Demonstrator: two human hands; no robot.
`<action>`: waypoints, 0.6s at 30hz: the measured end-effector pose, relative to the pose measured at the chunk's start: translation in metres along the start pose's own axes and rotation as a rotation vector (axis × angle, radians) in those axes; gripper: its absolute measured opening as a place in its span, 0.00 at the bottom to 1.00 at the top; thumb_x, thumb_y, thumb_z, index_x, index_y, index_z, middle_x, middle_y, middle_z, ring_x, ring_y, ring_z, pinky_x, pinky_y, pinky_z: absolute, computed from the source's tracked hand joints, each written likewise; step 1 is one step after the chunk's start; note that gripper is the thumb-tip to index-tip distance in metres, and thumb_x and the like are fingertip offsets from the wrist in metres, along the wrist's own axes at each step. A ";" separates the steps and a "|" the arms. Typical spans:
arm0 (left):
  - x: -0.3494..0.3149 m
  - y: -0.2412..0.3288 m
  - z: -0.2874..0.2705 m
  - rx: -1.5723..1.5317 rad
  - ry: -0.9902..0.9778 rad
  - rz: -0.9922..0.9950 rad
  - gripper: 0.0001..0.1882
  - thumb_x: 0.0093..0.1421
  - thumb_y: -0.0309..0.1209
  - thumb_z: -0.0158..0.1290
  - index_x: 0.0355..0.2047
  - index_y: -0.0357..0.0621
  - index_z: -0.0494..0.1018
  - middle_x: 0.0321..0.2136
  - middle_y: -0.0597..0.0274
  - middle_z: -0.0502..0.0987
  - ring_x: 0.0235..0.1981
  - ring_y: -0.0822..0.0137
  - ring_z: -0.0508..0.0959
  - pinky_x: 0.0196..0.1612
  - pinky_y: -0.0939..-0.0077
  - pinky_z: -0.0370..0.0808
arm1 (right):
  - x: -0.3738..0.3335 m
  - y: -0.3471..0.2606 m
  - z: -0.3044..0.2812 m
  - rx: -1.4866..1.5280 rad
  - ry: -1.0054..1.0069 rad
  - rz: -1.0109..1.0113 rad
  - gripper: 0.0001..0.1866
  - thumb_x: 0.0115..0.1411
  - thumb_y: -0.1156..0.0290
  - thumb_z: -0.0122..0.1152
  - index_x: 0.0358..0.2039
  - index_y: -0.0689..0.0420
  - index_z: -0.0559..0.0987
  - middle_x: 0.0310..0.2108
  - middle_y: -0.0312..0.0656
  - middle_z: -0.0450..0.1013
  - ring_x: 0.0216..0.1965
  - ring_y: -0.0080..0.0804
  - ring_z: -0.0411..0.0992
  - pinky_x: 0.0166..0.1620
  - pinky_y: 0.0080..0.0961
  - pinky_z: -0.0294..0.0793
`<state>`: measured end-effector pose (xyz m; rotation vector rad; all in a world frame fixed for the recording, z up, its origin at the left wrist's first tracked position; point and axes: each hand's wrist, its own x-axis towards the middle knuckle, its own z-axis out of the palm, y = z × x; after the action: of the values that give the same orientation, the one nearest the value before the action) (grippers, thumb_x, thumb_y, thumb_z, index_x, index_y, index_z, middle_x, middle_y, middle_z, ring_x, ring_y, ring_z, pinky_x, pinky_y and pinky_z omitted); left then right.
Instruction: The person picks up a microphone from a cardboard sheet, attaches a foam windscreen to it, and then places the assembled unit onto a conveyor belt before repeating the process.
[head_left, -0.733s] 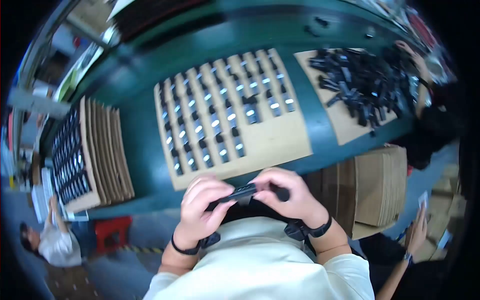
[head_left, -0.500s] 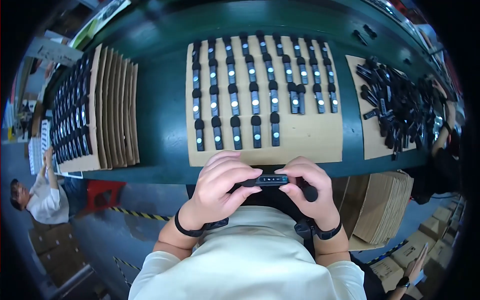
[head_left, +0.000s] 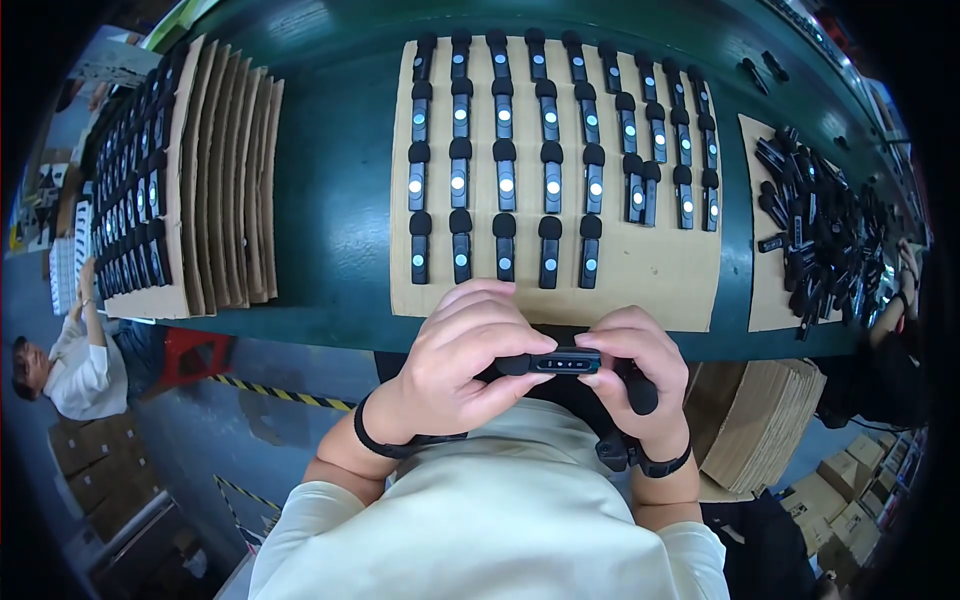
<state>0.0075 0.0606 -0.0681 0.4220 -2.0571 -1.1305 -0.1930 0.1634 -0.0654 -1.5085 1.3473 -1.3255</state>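
Between my two hands, just off the table's near edge, is a small black clip-on microphone (head_left: 567, 362), lying sideways with a row of small marks facing up. My left hand (head_left: 465, 350) pinches its foam-covered end. The fingertips of my right hand (head_left: 645, 350) grip the other end. A second black foam tip (head_left: 642, 397) sticks out below the right fingers; the rest of that piece is hidden in the palm. Beyond my hands, similar microphones (head_left: 505, 180) stand in rows on a cardboard sheet (head_left: 655, 285), foam ends pointing away from me.
On the left of the green table (head_left: 330, 170), cardboard sheets (head_left: 230, 190) are stacked with more microphones laid on them. A loose heap of microphones (head_left: 825, 240) lies at right, near another person's hand (head_left: 908, 270). Flat cardboard (head_left: 755, 425) and a red stool (head_left: 195, 350) sit below table level.
The whole view has shifted, so the cardboard sheet appears further right and higher. My hands keep the same grip on the microphone, which looks slightly turned. A person's hand at lower right is gone from view.
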 end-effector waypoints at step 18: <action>0.006 -0.004 0.014 0.015 -0.068 -0.037 0.16 0.49 0.27 0.66 0.38 0.40 0.76 0.37 0.56 0.79 0.38 0.55 0.78 0.51 0.53 0.71 | 0.007 0.000 -0.001 -0.081 -0.020 -0.230 0.13 0.56 0.74 0.66 0.42 0.62 0.80 0.30 0.42 0.74 0.26 0.29 0.70 0.30 0.22 0.68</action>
<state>-0.0072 0.0631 -0.0740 0.4357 -2.1263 -1.1662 -0.1947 0.1570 -0.0639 -1.7709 1.2572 -1.4056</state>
